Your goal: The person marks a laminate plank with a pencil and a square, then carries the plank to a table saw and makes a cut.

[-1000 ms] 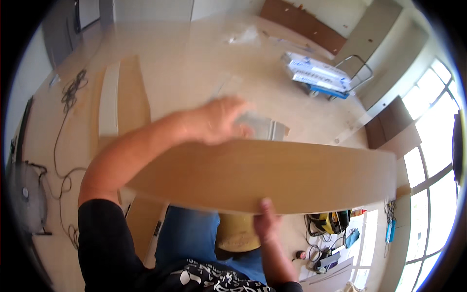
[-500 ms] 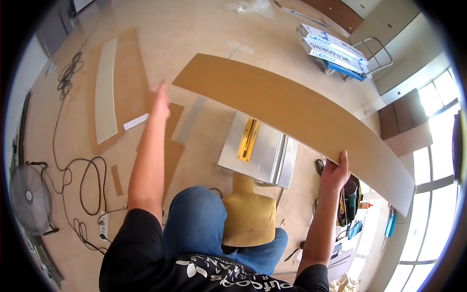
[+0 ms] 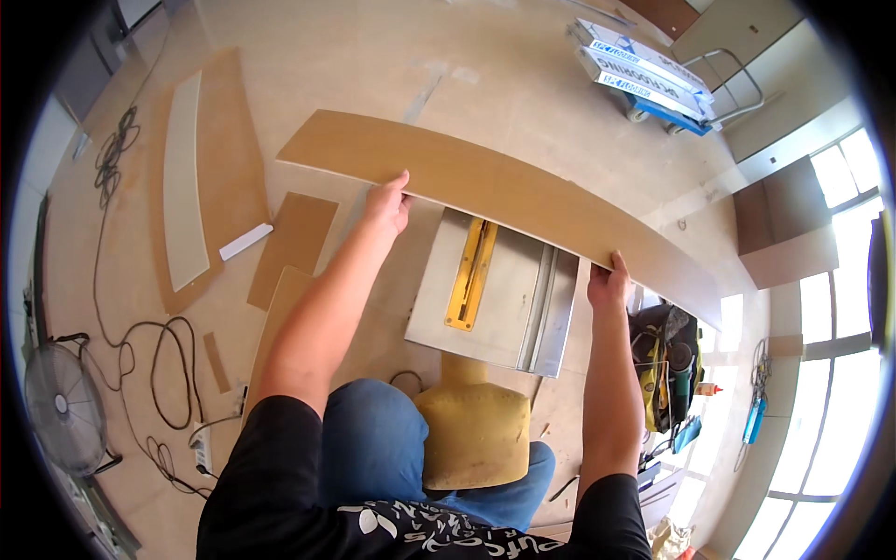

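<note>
A long brown plank [image 3: 504,183] is held crosswise in front of me, sloping down toward the right. Gripping its near edge left of the middle is my left hand [image 3: 387,203], fingers closed with the thumb on top. My right hand [image 3: 609,280] is closed on the same edge farther right. Below and partly behind the plank stands a small table saw [image 3: 509,299] with a grey metal top and a yellow slotted insert [image 3: 472,280]. The plank hides its far edge. A yellow padded seat [image 3: 474,434] lies between my knees.
On the left lie brown boards [image 3: 229,140], a pale strip [image 3: 184,177], looping cables [image 3: 173,359] and a floor fan [image 3: 65,411]. At right are a tool bag [image 3: 658,364] and, farther off, a blue trolley [image 3: 672,117] carrying long boxes.
My left hand, free and apart before, has moved right and taken hold of the plank's near edge. The plank and my right hand have shifted left, and the plank's right end is higher.
</note>
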Demonstrator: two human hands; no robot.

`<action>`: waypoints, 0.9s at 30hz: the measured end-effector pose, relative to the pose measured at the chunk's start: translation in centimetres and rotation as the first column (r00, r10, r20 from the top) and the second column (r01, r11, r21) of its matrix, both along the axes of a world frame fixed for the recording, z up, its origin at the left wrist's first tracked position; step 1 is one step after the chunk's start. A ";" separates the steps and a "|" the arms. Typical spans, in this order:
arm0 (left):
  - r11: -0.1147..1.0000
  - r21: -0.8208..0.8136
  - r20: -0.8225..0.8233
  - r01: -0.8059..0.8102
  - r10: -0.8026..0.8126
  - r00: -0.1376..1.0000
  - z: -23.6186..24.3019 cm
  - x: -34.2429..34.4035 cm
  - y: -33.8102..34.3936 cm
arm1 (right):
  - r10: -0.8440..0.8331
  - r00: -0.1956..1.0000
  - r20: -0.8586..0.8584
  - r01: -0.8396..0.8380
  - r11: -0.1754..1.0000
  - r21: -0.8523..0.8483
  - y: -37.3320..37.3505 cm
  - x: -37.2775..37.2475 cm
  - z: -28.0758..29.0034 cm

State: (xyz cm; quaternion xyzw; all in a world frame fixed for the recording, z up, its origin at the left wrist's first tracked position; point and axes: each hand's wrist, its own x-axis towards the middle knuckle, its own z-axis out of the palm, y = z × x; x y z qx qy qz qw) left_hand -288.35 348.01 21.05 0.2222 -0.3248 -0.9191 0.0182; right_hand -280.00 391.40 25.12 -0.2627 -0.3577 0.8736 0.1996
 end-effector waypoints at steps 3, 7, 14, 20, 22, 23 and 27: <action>0.998 -0.007 0.014 -0.054 0.055 0.998 -0.6 -0.3 1.8 | 0.013 0.995 0.098 -0.002 0.995 -0.104 1.4 -1.3 -3.9; 0.985 -0.023 0.116 0.168 -0.165 0.979 -1.1 0.7 2.3 | 0.073 0.991 0.115 -0.076 0.997 0.022 0.5 -1.0 -6.4; 0.956 -0.102 0.087 0.277 -0.268 0.959 -1.2 2.3 3.2 | 0.125 0.953 0.275 -0.172 0.973 0.152 -1.5 1.0 -5.3; 0.958 -0.060 0.098 0.279 -0.273 0.957 -1.1 2.9 3.3 | 0.061 0.931 0.359 -0.184 0.929 0.320 -1.7 1.7 -4.3; 0.956 -0.055 0.088 0.290 -0.284 0.955 -1.1 3.1 3.1 | 0.059 0.938 0.343 -0.177 0.930 0.323 -2.2 1.8 -4.0; 0.959 -0.060 0.094 0.277 -0.271 0.958 -1.1 3.1 3.2 | 0.058 0.943 0.326 -0.171 0.929 0.327 -2.4 1.8 -3.9; 0.961 -0.072 0.085 0.268 -0.262 0.961 -1.0 3.0 3.3 | 0.055 0.957 0.284 -0.158 0.921 0.356 -2.6 2.0 -3.6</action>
